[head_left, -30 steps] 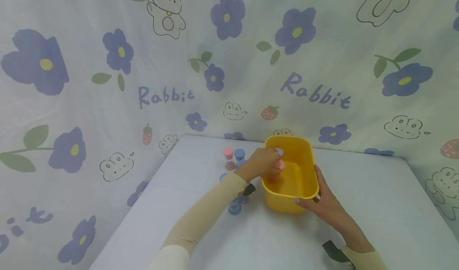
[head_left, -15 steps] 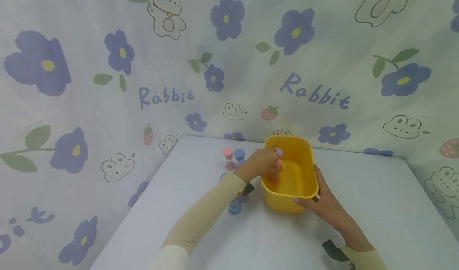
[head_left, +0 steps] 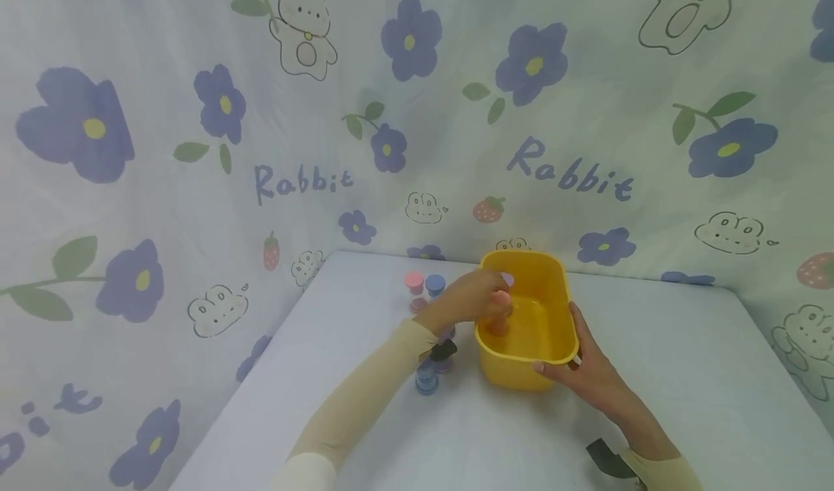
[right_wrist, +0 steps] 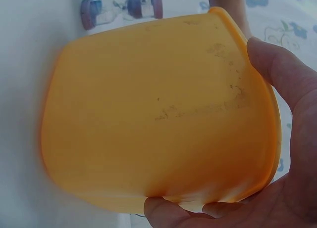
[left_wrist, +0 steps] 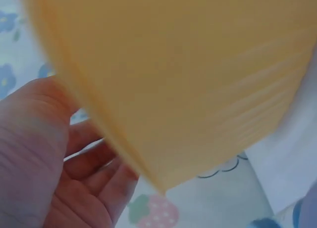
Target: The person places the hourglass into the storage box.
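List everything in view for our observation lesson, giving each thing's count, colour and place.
Table: one, white, lower half of the head view
Backdrop: at least one, pale with a flower-and-rabbit print, behind the table
Bin: one, yellow, on the table
Hourglass-shaped pieces: at least four, pink, blue and purple, left of the bin, some partly hidden
Pieces inside the bin: at least two, pink and purple, near its left side
Wrist bands: two, dark, one by each wrist
Sleeves: two, beige, on the forearms
Left hand: one, bare, over the bin's left rim
Right hand: one, bare, gripping the bin's near right corner
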`<state>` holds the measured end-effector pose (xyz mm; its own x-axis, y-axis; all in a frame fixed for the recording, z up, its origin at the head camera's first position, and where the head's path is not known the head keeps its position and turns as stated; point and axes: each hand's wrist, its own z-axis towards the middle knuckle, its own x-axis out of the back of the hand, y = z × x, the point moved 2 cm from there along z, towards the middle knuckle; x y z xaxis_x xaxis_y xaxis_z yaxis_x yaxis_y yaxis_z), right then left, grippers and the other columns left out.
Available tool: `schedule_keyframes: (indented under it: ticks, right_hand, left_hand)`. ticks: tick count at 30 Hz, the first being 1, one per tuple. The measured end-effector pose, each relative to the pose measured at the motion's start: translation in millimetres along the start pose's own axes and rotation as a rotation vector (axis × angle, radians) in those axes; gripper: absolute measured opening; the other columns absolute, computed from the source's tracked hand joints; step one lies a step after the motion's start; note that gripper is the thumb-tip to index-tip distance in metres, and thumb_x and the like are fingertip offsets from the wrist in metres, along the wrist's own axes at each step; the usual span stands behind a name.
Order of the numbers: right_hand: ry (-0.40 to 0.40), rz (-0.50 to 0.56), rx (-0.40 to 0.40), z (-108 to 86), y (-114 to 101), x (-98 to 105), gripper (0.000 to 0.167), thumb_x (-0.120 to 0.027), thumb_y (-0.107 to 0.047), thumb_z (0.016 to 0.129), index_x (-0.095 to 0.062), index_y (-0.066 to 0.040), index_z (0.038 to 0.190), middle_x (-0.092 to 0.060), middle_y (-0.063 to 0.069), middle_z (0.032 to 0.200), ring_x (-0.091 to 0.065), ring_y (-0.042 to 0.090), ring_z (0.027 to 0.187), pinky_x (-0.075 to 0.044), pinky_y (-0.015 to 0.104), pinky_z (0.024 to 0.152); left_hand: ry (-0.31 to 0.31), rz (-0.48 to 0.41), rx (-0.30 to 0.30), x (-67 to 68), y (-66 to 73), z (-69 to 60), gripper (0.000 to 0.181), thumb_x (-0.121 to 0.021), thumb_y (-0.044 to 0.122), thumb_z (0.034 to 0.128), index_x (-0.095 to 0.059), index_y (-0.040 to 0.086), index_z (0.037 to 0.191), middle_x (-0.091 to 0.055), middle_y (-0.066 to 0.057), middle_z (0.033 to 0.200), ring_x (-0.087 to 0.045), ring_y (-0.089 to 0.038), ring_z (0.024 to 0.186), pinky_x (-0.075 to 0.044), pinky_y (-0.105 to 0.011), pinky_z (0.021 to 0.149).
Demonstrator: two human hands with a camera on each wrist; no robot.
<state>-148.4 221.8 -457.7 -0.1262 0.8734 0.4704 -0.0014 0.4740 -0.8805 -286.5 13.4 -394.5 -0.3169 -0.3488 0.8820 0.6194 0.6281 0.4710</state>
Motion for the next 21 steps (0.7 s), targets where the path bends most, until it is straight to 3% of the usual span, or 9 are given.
schedule_keyframes:
  ticks: [3, 6, 9, 14, 17, 21]
  right_hand:
    - [-0.004, 0.010, -0.002, 0.4, 0, 0, 0.125, -0.080, -0.044, 0.088, 0.018, -0.030, 0.164, -0.004, 0.018, 0.175, -0.022, 0.048, 0.155, -0.032, 0.064, 0.118]
    - [-0.007, 0.013, -0.005, 0.7, 0, 0, 0.125, -0.080, -0.043, 0.088, 0.018, -0.029, 0.164, -0.002, 0.018, 0.175, -0.021, 0.049, 0.155, -0.032, 0.065, 0.118]
    - [-0.007, 0.015, -0.006, 1.0, 0, 0, 0.126, -0.081, -0.043, 0.087, 0.018, -0.030, 0.164, 0.000, 0.017, 0.175, -0.019, 0.050, 0.156, -0.032, 0.067, 0.118]
    - [-0.004, 0.018, 0.013, 1.7, 0, 1, 0.125, -0.081, -0.042, 0.088, 0.018, -0.031, 0.164, -0.001, 0.017, 0.175, -0.018, 0.050, 0.156, -0.031, 0.068, 0.118]
    - [0.000, 0.018, 0.017, 2.1, 0, 1, 0.124, -0.080, -0.044, 0.088, 0.017, -0.032, 0.164, -0.001, 0.017, 0.176, -0.019, 0.050, 0.156, -0.030, 0.068, 0.118]
    - [0.001, 0.013, 0.022, 2.6, 1, 1, 0.123, -0.080, -0.046, 0.088, 0.016, -0.032, 0.164, -0.002, 0.016, 0.176, -0.020, 0.050, 0.156, -0.030, 0.067, 0.118]
  left_hand:
    - [0.067, -0.024, -0.001, 9.2, -1.5, -8.8, 0.034, -0.073, 0.039, 0.0967, -0.074, 0.012, 0.118, -0.077, -0.001, 0.111, -0.069, -0.020, 0.102, -0.059, -0.029, 0.096]
    - [0.121, -0.064, 0.041, 22.1, -4.0, -21.6, 0.047, -0.074, 0.040, 0.0951, -0.068, 0.011, 0.132, -0.072, -0.006, 0.130, -0.065, -0.023, 0.117, -0.056, -0.037, 0.107]
    - [0.181, -0.115, 0.043, 36.6, -10.2, -35.2, 0.049, -0.076, 0.036, 0.0943, -0.066, 0.010, 0.134, -0.070, -0.006, 0.132, -0.064, -0.023, 0.118, -0.055, -0.041, 0.107]
    - [0.327, -0.151, -0.005, 56.9, -29.1, -56.4, 0.039, -0.077, 0.029, 0.0932, -0.070, 0.010, 0.127, -0.073, -0.006, 0.127, -0.068, -0.023, 0.116, -0.057, -0.041, 0.106]
    - [0.413, -0.198, -0.026, 64.8, -44.1, -68.5, 0.037, -0.079, 0.025, 0.0920, -0.071, 0.009, 0.124, -0.073, -0.009, 0.125, -0.069, -0.026, 0.115, -0.058, -0.043, 0.105]
    - [0.522, -0.279, -0.004, 69.7, -65.0, -85.7, 0.038, -0.080, 0.024, 0.0910, -0.072, 0.009, 0.125, -0.074, -0.010, 0.124, -0.069, -0.025, 0.115, -0.057, -0.045, 0.106]
